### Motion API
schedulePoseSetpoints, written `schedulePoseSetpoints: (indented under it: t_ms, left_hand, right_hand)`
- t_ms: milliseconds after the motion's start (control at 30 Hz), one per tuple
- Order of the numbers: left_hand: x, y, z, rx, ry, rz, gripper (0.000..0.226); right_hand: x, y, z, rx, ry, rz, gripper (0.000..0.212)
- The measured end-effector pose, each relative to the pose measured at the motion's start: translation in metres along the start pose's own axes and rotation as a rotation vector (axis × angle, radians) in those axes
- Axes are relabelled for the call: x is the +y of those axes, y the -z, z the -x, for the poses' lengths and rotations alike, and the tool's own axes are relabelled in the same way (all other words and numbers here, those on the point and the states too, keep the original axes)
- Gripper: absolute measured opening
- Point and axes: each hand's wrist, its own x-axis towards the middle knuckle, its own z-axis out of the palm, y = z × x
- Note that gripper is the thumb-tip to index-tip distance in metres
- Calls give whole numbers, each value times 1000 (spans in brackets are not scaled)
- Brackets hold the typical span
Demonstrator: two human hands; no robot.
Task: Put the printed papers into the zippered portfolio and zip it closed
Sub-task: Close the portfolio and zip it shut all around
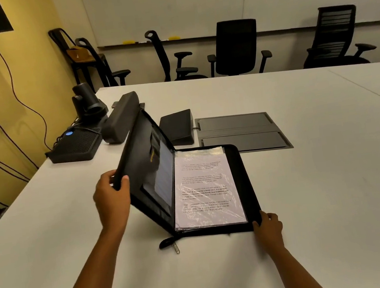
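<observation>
A black zippered portfolio (244,172) lies on the white table, half open. Its right half rests flat and holds the printed papers (206,190) under a clear sleeve. Its left cover (139,155) stands raised at a steep tilt, with inner pockets showing. My left hand (112,201) grips the outer edge of that raised cover. At the portfolio's near right corner, my right hand (268,229) presses on the edge. The zipper pull (176,247) hangs loose at the near end of the spine.
The white table (314,199) stretches wide around the portfolio. Behind it lie a grey flip-lid cable box (241,134), a black wedge device (178,127), a speaker bar (120,118), a conference camera (87,100) and a router (75,146). Office chairs (236,47) line the far wall.
</observation>
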Motion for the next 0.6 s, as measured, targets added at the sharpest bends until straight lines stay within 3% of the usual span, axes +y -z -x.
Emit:
schedulePoseSetpoints:
  t_ms: [200,433,600]
  left_hand:
    - [15,-27,36,-162,-193,-25,26]
    - [-10,-68,77,-518,14,-184,34]
    - [-19,-88,95,-612,72,-291,36]
  right_hand:
    - [-2,2,7,-62,-32,14,48]
    - [-22,13,8,-113,-60,70,53]
    - [-77,25,19,-139,108,-588,47]
